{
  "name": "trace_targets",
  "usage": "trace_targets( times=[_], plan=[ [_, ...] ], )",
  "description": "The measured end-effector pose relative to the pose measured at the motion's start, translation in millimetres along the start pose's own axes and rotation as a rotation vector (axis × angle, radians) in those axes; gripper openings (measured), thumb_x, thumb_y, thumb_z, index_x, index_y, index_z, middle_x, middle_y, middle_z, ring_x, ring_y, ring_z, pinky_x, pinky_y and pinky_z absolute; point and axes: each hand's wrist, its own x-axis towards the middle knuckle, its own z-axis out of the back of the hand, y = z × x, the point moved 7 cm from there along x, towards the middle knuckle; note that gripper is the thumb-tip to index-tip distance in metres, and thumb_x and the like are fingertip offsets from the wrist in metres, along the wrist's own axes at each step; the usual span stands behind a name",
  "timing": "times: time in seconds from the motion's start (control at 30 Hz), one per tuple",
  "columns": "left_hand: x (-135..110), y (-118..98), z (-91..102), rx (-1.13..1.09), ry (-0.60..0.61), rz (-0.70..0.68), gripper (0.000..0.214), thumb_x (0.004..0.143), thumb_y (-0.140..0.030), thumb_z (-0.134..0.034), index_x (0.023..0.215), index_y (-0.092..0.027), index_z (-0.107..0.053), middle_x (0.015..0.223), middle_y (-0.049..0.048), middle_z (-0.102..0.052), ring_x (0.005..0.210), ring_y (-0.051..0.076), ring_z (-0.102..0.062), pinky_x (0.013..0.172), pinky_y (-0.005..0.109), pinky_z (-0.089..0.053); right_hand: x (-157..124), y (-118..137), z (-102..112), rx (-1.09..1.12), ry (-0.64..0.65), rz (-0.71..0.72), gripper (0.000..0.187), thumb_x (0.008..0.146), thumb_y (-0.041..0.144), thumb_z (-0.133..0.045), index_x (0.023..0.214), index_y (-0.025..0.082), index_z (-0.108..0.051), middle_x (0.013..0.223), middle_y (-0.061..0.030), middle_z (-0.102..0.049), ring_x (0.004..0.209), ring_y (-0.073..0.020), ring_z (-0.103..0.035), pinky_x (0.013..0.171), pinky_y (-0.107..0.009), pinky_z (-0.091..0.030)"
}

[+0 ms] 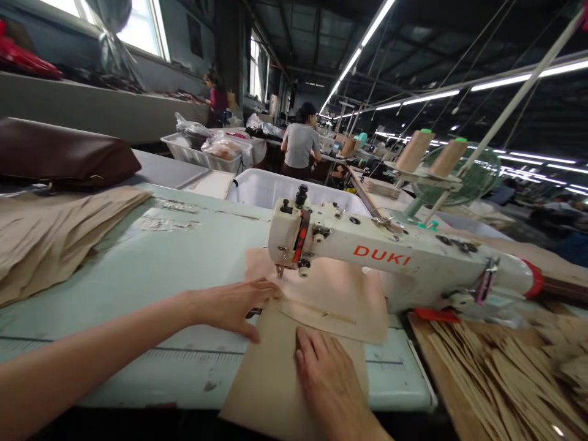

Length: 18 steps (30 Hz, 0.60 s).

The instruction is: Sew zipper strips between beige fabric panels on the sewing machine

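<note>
A white sewing machine point(340, 239) stands on a pale green table. Under its presser foot point(280, 269) lies a light pinkish-beige panel point(367, 300) with a zipper-like strip point(340, 316) across it. A longer tan fabric piece point(261, 380) extends from that panel over the table's front edge. My left hand point(234, 303) rests at the panel's left edge, fingertips close to the presser foot, thumb spread apart. My right hand point(328, 373) lies flat on the tan piece, fingers stretched forward below the zipper-like strip. Neither hand grips anything; the needle tip is too small to make out.
A stack of tan fabric point(55, 233) and a dark brown leather-like item point(64, 153) lie at left. Cut tan strips point(487, 367) cover a board at right. A white bin point(257, 187) stands behind the machine, below thread cones point(416, 151). A person point(298, 144) sits farther back.
</note>
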Motion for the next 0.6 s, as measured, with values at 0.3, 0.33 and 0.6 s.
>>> trace_targets(
  times=[0.3, 0.33, 0.6],
  plan=[
    [22, 4, -1.3, 0.015, -0.264, -0.038, 0.026, 0.089, -0.011, -0.052, 0.110, -0.018, -0.067, 0.107, 0.0078, -0.067, 0.104, 0.023, -0.062, 0.096, 0.032, -0.048, 17, -25, -28, 0.004, 0.175, -0.223, 0.047, 0.103, 0.026, -0.037, 0.149, 0.012, -0.039, 0.093, -0.0101, -0.072, 0.075, -0.0228, -0.070, 0.062, -0.032, -0.052],
    [24, 6, -1.8, 0.013, -0.290, -0.048, 0.023, 0.094, -0.014, -0.050, 0.107, -0.019, -0.068, 0.105, 0.0074, -0.067, 0.102, 0.022, -0.063, 0.094, 0.031, -0.048, 19, -21, -26, 0.015, 0.160, -0.223, 0.047, 0.103, 0.026, -0.037, 0.148, 0.012, -0.041, 0.095, -0.0109, -0.072, 0.078, -0.0231, -0.070, 0.064, -0.031, -0.052],
    [7, 4, 14.5, 0.017, -0.526, -0.120, 0.030, 0.102, -0.013, -0.037, 0.111, -0.016, -0.066, 0.106, 0.0096, -0.068, 0.102, 0.020, -0.062, 0.092, 0.029, -0.049, 32, 20, -28, 0.448, 0.301, 0.365, 0.052, 0.103, 0.047, -0.042, 0.152, 0.028, -0.038, 0.150, -0.0008, -0.048, 0.138, -0.0199, -0.044, 0.114, -0.035, -0.038]
  ],
)
